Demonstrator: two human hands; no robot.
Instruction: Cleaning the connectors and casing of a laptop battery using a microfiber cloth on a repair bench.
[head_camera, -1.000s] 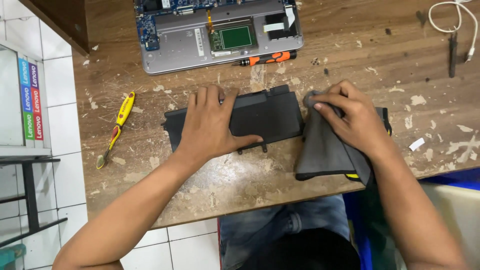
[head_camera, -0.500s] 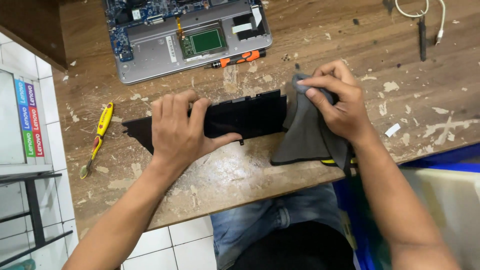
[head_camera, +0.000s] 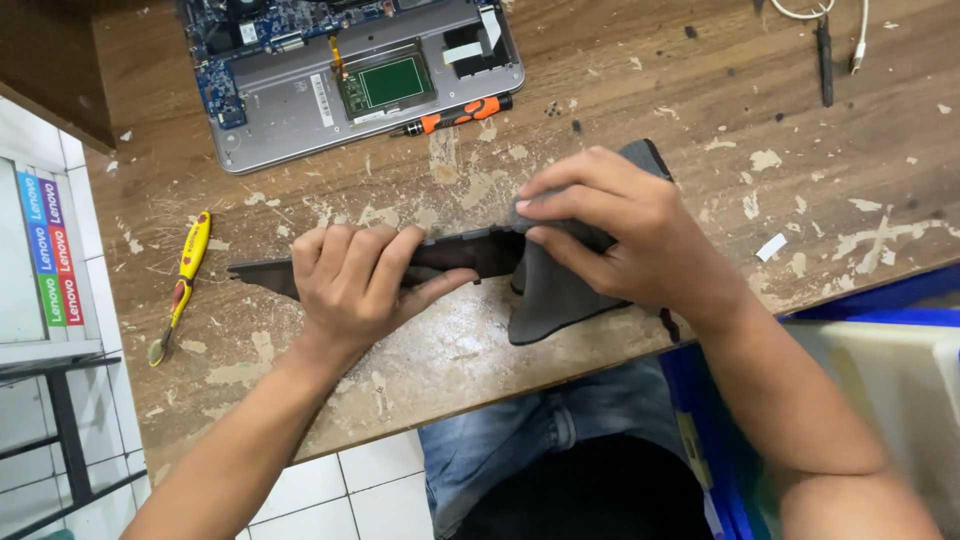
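Black, long and flat — the laptop battery pack (head_camera: 460, 255) now stands nearly on its long edge at mid-frame; half a second back it lay flatter on the table (head_camera: 620, 110), its broad face up, so it has been tipped toward the person. The left hand (head_camera: 355, 275) is clamped over the pack's left-centre, fingers curled across the top, thumb underneath; only the tapered left end and a short middle stretch show. The right hand (head_camera: 625, 235) pinches a dark grey cloth (head_camera: 555, 295) against the pack's right end, fingertips closed together on the fold — a second ago the same hand pressed the cloth lower and further right; it has since moved up and inward along the pack. Judgement: the wiping has shifted from the flat face to the edge or the right end; work on the pack is under way, not finished.

Surroundings: opened silver laptop (head_camera: 350, 75), boards exposed, upper left of frame; orange-handled screwdriver (head_camera: 455, 115) just below it; yellow-handled tool (head_camera: 180, 285) at the left; white cable (head_camera: 860, 30) at the upper right; blue bin (head_camera: 880, 300) at the lower right.
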